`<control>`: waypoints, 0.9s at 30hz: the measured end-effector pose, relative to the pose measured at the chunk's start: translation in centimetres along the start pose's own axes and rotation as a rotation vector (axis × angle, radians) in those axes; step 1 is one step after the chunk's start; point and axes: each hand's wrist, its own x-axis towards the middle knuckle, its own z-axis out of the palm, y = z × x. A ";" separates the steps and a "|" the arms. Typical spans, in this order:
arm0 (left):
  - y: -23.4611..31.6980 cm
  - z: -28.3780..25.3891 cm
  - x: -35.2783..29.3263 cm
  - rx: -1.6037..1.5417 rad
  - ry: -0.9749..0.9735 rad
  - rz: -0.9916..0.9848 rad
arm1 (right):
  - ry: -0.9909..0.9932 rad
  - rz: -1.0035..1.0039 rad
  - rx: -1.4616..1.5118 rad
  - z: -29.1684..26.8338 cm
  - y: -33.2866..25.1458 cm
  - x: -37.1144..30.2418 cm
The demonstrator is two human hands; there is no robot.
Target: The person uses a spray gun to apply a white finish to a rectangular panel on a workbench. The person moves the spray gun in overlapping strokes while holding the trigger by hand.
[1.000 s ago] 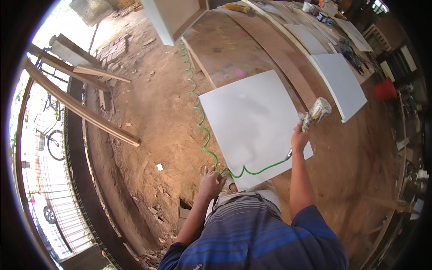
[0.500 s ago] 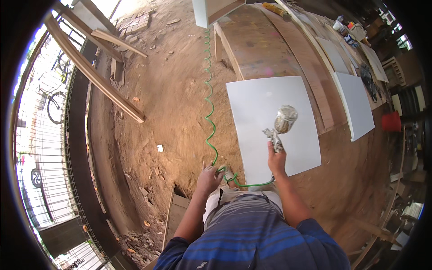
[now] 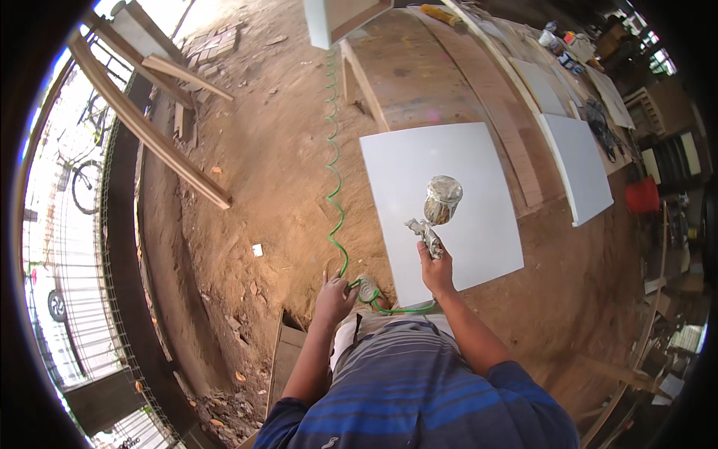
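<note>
My right hand [image 3: 438, 273] is closed round the handle of a spray gun [image 3: 428, 238], whose paint-spattered cup [image 3: 443, 199] sits on top. The gun is over a white panel [image 3: 479, 251] that lies across the near end of a wooden worktable. A coiled green air hose [image 3: 336, 217] runs from the far end of the table down to my left hand [image 3: 336, 299], which is closed on it. From there the hose loops past my shoe and goes to the underside of my right hand.
The stained worktable [image 3: 419, 82] stands ahead, with a white box-like piece [image 3: 348, 19] at its far end. Another white panel [image 3: 576, 168] rests to the right, near a red bucket [image 3: 642, 196]. A wooden beam [image 3: 149, 123] slants at left beside a wire mesh fence [image 3: 82, 299].
My right hand has moved the spray gun left across the white panel, and the gun has turned somewhat. The left hand still holds the hose. The whole view has shifted slightly.
</note>
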 end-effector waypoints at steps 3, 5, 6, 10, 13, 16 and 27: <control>1.5 0.7 -0.1 0.032 -0.030 -0.004 | 0.154 -0.093 -0.033 -2.6 2.1 1.6; 2.5 1.7 -0.2 0.034 -0.045 0.007 | 0.184 -0.074 -0.017 -4.9 3.7 2.9; 3.3 2.3 -0.2 0.034 -0.045 0.019 | 0.227 -0.060 -0.021 -6.1 4.7 3.6; 6.0 4.0 -0.4 0.023 -0.078 0.051 | 0.335 0.010 -0.075 -10.7 7.0 5.9; 7.6 4.5 -0.4 0.041 -0.115 0.045 | 0.431 0.032 -0.099 -13.5 9.0 7.5; 8.6 5.4 -0.6 0.070 -0.106 0.065 | 0.532 -0.031 -0.121 -15.9 11.8 9.0; 8.1 4.3 -0.9 0.086 -0.113 0.051 | 0.531 -0.059 -0.098 -14.0 10.2 7.2</control>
